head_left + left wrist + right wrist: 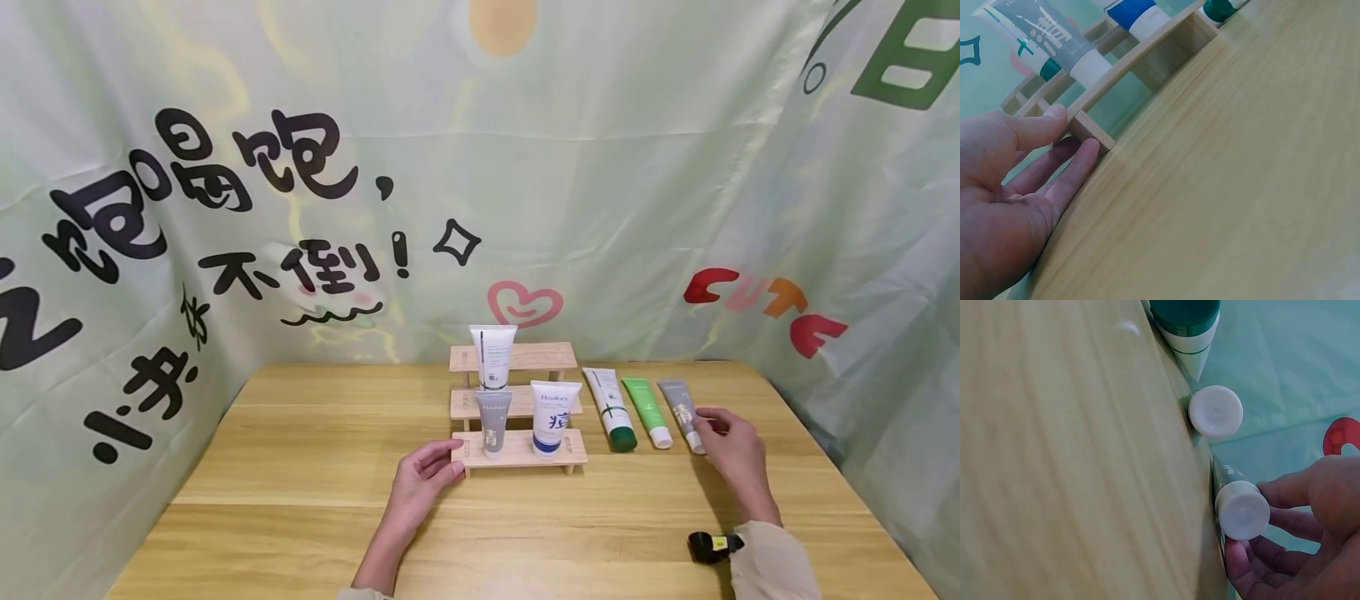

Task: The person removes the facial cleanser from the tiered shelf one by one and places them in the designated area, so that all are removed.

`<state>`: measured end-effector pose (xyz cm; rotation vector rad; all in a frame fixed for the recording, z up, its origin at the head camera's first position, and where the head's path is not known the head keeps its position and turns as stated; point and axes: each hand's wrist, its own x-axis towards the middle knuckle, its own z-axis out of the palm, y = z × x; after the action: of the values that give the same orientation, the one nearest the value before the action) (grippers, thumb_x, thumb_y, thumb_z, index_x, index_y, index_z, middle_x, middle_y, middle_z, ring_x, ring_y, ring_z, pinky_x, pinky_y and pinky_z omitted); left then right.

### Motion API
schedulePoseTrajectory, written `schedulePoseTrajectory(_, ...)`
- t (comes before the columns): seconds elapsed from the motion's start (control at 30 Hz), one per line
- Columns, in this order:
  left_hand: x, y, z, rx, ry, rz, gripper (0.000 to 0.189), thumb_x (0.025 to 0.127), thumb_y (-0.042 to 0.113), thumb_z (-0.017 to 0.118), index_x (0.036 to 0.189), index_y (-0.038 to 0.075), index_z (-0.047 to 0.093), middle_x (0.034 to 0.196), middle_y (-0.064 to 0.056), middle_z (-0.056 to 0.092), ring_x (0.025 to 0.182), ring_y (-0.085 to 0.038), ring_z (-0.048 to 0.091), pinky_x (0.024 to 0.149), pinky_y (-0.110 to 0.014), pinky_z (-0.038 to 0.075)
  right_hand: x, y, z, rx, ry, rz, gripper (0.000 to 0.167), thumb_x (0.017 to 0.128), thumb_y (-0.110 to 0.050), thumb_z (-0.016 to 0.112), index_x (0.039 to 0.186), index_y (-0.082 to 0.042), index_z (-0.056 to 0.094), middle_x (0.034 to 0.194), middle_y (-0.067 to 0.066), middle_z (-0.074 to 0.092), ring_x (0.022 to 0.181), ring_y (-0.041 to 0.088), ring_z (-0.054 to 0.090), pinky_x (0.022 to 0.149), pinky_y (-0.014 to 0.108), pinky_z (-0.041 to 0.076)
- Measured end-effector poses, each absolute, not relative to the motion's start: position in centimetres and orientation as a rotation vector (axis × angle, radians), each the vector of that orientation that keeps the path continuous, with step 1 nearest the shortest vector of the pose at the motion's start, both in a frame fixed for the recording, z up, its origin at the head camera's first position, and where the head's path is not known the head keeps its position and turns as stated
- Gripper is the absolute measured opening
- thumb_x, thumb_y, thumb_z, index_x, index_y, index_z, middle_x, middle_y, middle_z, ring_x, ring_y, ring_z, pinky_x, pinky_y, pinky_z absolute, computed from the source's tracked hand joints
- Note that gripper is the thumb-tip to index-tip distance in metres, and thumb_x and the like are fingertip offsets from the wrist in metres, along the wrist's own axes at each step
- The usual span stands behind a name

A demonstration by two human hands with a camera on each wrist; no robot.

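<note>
Right hand grasps grey tube by its white-capped end; tube lies toward tabletop's back right corner, cap facing front edge. Left hand holds left end of wooden stand, near back edge, three upright tubes aboard. Green tube, green-capped tube lie between.

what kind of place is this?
Probably a staged tabletop booth: a printed fabric backdrop runs round the back and sides of a wooden table, where a tiered display stand holds squeeze tubes.
</note>
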<state>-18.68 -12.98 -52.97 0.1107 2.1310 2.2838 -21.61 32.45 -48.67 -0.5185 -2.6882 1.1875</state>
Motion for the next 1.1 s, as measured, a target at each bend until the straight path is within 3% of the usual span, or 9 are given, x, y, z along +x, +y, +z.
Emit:
schedulePoseTrajectory(0.2,-18.7,-12.9,-52.9,0.103,2.121,2.287,0.033,0.091,0.0,0.075,0.124,-0.004,0.068,0.136,-0.022,0.06,0.117,-0.032,0.063,0.093,-0.03,0.062,-21.4,32.7,-48.6,-0.479,-2.694,1.171,0.049,0.105,-0.032,0.056,0.136,0.007,0.058,0.126,0.033,0.06,0.108,0.042,0.057,0.069,0.028,0.048)
schedulePoseTrajectory(0.67,-18.7,-12.9,-53.1,0.122,2.077,2.314,0.034,0.091,-0.002,0.075,0.124,-0.007,0.067,0.134,-0.024,0.06,0.115,-0.033,0.064,0.094,-0.032,0.062,-21.1,31.6,-46.6,-0.296,-2.57,1.088,0.042,0.107,-0.031,0.053,0.134,0.001,0.061,0.124,0.026,0.064,0.111,0.037,0.058,0.077,0.031,0.047)
schedulePoseTrajectory(0.73,-18.7,-12.9,-53.1,0.128,2.07,2.319,0.035,0.091,-0.003,0.074,0.124,-0.008,0.067,0.134,-0.025,0.06,0.114,-0.032,0.064,0.094,-0.032,0.062,-21.1,31.0,-45.9,-0.256,-2.536,1.09,0.04,0.107,-0.03,0.054,0.132,0.0,0.063,0.123,0.024,0.065,0.108,0.03,0.059,0.078,0.026,0.047)
schedulePoseTrajectory(0.93,-18.7,-12.9,-53.0,0.134,2.057,2.324,0.035,0.091,-0.004,0.074,0.124,-0.009,0.066,0.133,-0.026,0.061,0.113,-0.032,0.065,0.093,-0.033,0.062,-20.8,29.4,-44.3,-0.109,-2.476,1.203,0.04,0.106,-0.031,0.058,0.134,-0.003,0.064,0.127,0.019,0.065,0.098,-0.005,0.052,0.074,0.007,0.047)
schedulePoseTrajectory(1.1,-18.6,-12.9,-52.9,0.124,2.079,2.309,0.034,0.091,-0.002,0.075,0.124,-0.007,0.067,0.133,-0.025,0.061,0.115,-0.034,0.064,0.093,-0.032,0.062,-20.5,28.0,-43.3,-0.015,-2.447,1.308,0.042,0.105,-0.031,0.06,0.136,-0.003,0.062,0.127,0.02,0.065,0.1,-0.009,0.052,0.08,0.003,0.046)
